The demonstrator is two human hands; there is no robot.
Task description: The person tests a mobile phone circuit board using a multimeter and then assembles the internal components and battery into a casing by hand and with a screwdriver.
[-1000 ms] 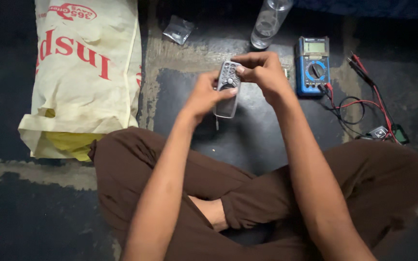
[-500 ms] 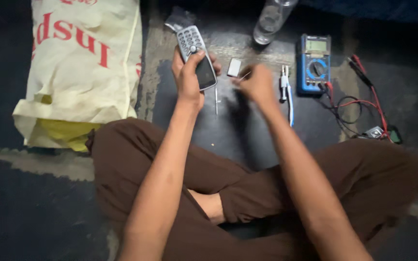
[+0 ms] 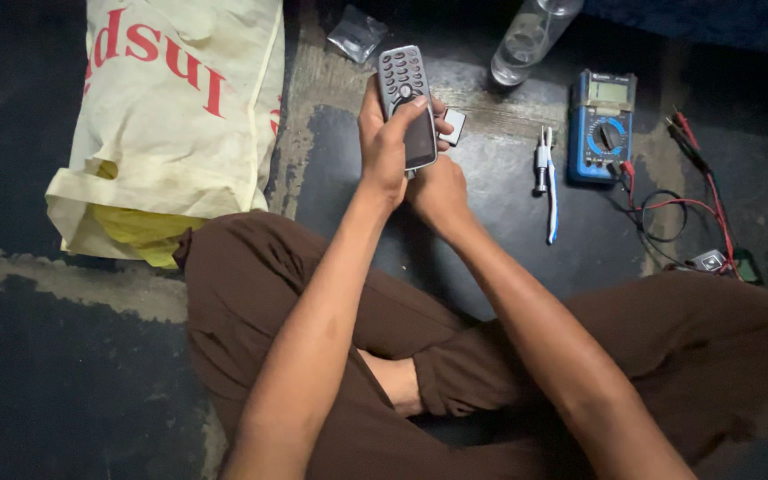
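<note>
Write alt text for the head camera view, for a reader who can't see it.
Seen from above, a person sitting cross-legged on a dark floor holds a grey keypad phone in the left hand, with the right hand beneath it. Nearby lie a blue multimeter with red and black leads, a clear bottle and a cream bag.

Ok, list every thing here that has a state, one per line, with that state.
Keypad phone: held up off the floor, keypad facing up, screen dark.
Left hand: gripping the phone, thumb on its face.
Right hand: under the phone, touching it.
Multimeter: lying flat, leads plugged in.
Plastic bottle: lying on its side.
Cloth bag: lying flat, mouth open.
</note>
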